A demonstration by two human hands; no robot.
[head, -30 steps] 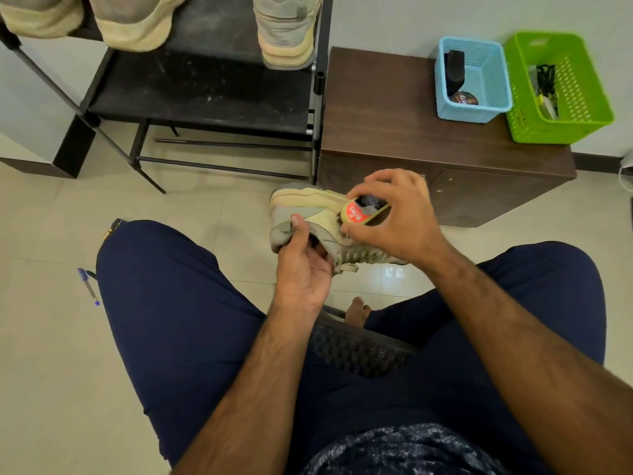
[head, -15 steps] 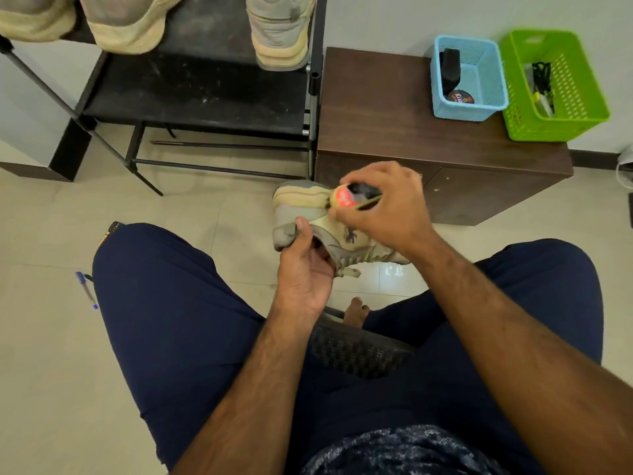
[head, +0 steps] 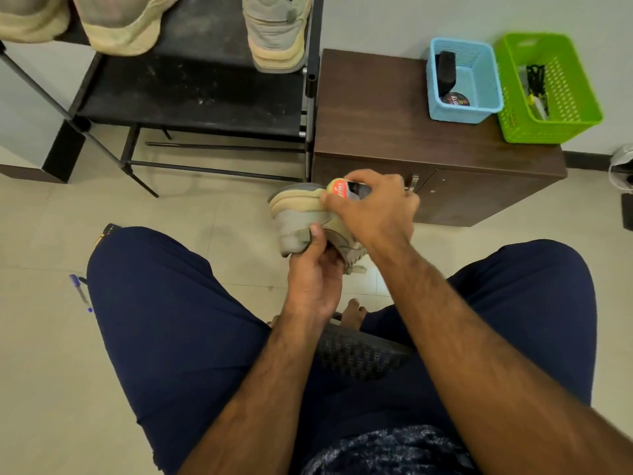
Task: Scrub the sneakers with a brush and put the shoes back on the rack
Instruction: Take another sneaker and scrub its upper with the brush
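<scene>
The left hand [head: 313, 286] has its grip round the sneaker [head: 294, 221]. The right hand [head: 376, 210] has its grip round the brush [head: 344, 190], which touches the sneaker's pale sole.

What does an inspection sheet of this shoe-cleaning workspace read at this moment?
surface: beige tiled floor, with the seated person's legs above it.
job's things: beige-grey sneaker held up, small red-labelled brush against its sole edge; three similar sneakers on the black metal shoe rack.
clutter: blue pen on the floor; light blue plastic basket and green plastic basket on the brown wooden cabinet.
hands: left hand grips the sneaker's heel; right hand holds the brush.
cables: nothing seen.
surroundings: pale wall behind rack and cabinet.
</scene>
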